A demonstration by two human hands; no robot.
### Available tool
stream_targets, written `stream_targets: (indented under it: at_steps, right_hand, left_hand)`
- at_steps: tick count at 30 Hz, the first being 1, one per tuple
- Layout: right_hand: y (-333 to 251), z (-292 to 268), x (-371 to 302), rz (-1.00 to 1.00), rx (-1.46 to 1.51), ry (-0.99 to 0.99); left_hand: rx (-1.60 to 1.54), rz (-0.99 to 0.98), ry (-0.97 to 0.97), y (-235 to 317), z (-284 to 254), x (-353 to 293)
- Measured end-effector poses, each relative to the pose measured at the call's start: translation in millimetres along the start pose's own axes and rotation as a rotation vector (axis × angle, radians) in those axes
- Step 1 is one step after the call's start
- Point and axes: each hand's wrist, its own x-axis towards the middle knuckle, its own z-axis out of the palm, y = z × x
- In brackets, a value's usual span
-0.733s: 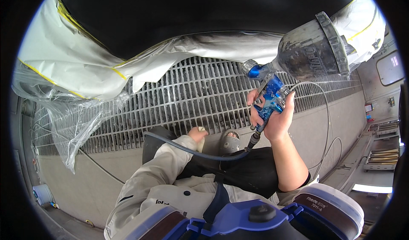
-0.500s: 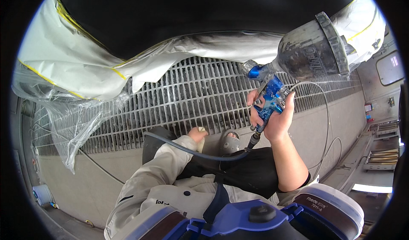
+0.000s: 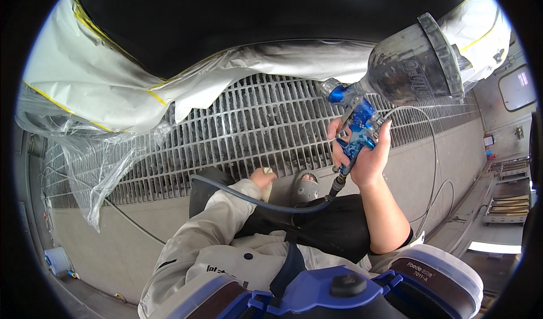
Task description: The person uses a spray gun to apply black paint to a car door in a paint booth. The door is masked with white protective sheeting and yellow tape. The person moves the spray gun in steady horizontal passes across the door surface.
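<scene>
My right hand [image 3: 367, 155] is wrapped round the handle of a blue spray gun [image 3: 357, 121], fingers at its trigger. A large grey, paint-stained cup [image 3: 413, 64] sits tilted on the gun, and the nozzle points left, just off the masked panel. From the handle's bottom an air hose [image 3: 266, 205] runs left across my lap and over my left forearm. Low by my knee, my left hand [image 3: 262, 179] is closed on a pale, cream-coloured cloth-like piece [image 3: 267, 191]; its kind is not clear. The black panel [image 3: 271, 13] curves across the top.
White masking sheet [image 3: 73, 76] with yellow tape borders the panel, and clear plastic film [image 3: 96, 160] hangs at the left. Below lies a metal floor grating [image 3: 254, 126]. A thin hose [image 3: 434, 149] loops at the right, near a wall rack [image 3: 506, 206]. A white roll [image 3: 56, 259] stands at lower left.
Almost nothing differs. The spray gun and its cup have shifted very slightly up and left in the picture; both hands keep their hold.
</scene>
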Motion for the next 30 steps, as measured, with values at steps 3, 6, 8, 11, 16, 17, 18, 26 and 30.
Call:
stream_targets:
  at_steps: [3,6,8,11,16,17,18,26,30]
  right_hand:
    - [-1,1,0,0.001,0.000,0.006]
    - [-1,3,0,-0.001,0.014,0.016]
    - [0,4,0,-0.002,0.025,0.021]
    - [1,3,1,-0.002,0.031,0.021]
    - [2,0,2,-0.004,0.039,-0.041]
    - [2,0,2,0.000,0.031,-0.017]
    - [2,1,1,0.004,0.024,0.007]
    - [-1,4,-1,-0.002,0.028,0.038]
    - [-2,2,-2,0.012,0.021,0.022]
  left_hand:
    - [0.011,-0.005,0.010,-1,0,0]
    - [0.017,-0.026,-0.023,4,-4,-3]
    - [0.039,-0.060,-0.046,7,-7,-4]
    - [0.057,-0.060,-0.046,9,-8,-5]
    - [0.029,-0.069,-0.050,3,-6,-2]
    - [0.053,-0.066,-0.042,1,-6,-2]
    - [0.033,-0.067,-0.034,-1,-6,-1]
    - [0.105,-0.078,-0.016,-14,-4,8]
    - [0.083,-0.059,-0.027,-19,-4,11]
